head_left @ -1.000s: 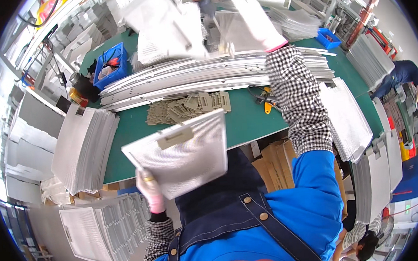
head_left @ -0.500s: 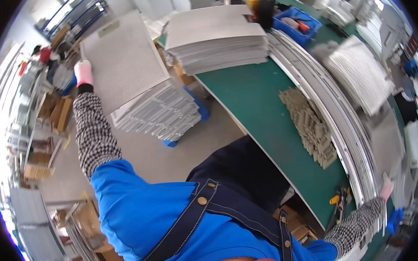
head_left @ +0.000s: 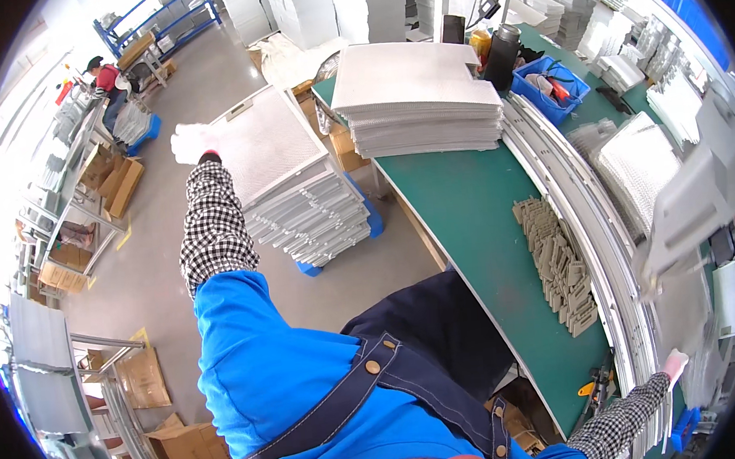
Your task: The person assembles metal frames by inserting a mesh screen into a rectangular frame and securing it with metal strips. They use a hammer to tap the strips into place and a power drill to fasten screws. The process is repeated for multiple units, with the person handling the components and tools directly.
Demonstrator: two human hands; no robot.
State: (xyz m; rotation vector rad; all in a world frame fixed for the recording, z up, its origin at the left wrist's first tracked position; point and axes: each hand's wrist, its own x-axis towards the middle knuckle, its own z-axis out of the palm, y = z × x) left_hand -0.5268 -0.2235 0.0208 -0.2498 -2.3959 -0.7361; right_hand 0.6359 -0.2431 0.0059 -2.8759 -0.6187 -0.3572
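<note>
Left hand: white-gloved hand [head_left: 192, 144], arm stretched out, fingers extended and apart at the left corner of the top panel; it appears to grasp nothing, and whether it touches the edge I cannot tell.
Top panel: a framed mesh panel [head_left: 274, 143] lying flat on a stack of similar panels [head_left: 308, 222], left of the table.
Stack risk: layers sit unevenly on a blue base [head_left: 375, 218] — a sideways knock at that corner could make the top panel slide, or the pile lean.
Right hand: gloved hand [head_left: 677, 364] far out at the right, by the ends of long metal rails [head_left: 569, 192]; its grip cannot be made out.
Rail risk: a snagged sleeve could drag the rails into the heap of tan clips [head_left: 555, 268] beside them, scattering pieces across the green table [head_left: 459, 211].
Mesh sheets: a tall pile [head_left: 424, 129] at the table's end, near the stack — a swinging elbow might nudge its edges out of line.
</note>
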